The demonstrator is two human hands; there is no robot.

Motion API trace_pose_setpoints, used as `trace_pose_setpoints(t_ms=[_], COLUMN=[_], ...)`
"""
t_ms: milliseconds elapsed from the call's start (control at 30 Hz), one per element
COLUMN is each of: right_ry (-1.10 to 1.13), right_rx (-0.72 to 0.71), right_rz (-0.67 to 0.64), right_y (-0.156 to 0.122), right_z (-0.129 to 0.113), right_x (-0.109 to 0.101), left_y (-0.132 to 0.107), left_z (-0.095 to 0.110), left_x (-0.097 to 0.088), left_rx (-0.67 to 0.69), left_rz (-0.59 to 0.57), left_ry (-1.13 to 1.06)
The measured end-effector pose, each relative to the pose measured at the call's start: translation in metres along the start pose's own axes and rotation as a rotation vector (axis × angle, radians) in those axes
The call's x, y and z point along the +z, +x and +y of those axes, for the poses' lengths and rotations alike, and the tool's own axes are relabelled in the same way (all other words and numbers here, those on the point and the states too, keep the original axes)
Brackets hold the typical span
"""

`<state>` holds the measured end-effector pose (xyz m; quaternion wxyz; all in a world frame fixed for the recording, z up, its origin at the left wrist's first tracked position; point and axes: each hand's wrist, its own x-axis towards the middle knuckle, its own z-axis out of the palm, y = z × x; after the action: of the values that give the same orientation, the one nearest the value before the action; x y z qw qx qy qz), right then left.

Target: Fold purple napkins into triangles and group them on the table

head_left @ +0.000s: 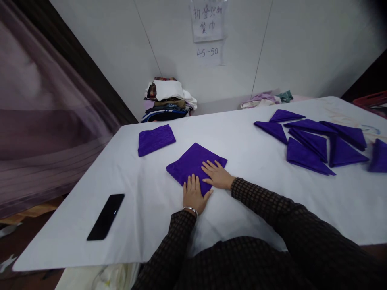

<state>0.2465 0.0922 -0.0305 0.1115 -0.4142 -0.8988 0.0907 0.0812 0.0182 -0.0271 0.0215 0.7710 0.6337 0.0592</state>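
Observation:
A purple cloth napkin (189,161), folded to a square, lies flat with one corner pointing away from me. My left hand (194,196) rests palm down on its near left edge, fingers stretched out over the cloth. On the near right edge lies my right hand (218,175), also flat with its fingers spread. The two hands are close together but apart, and they cover parts of the near edges. Another folded purple napkin (156,139) sits to the far left. Several purple napkins folded into triangles (308,155) lie on the right, some overlapping.
A white-covered table (145,225) carries the napkins. At the left lies a black phone (105,217). Stacked clothes (169,100) stand behind the table's far edge, with more cloth (263,99) farther right. Handwritten paper signs (208,22) hang on the wall; a sheer curtain (51,121) hangs left.

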Motion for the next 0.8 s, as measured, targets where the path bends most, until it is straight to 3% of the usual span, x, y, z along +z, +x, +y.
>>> trace_pose_setpoints(t_ms=[267, 433, 567, 800], right_ry=[-0.061, -0.07, -0.021, 0.017], right_rx=[0.231, 0.45, 0.494, 0.47], right_rz=[-0.015, 0.079, 0.126, 0.0], right_y=[0.019, 0.016, 0.0, -0.004], right_z=[0.062, 0.093, 0.091, 0.06], right_x=[-0.015, -0.025, -0.038, -0.051], left_y=[0.0, 0.0, 0.001, 0.001], left_z=[0.003, 0.003, 0.003, 0.006], left_x=[-0.004, -0.004, -0.004, -0.007], left_rx=[-0.023, -0.028, -0.031, -0.037], left_rz=[-0.042, -0.048, -0.042, -0.053], left_ry=[0.019, 0.019, -0.008, -0.03])
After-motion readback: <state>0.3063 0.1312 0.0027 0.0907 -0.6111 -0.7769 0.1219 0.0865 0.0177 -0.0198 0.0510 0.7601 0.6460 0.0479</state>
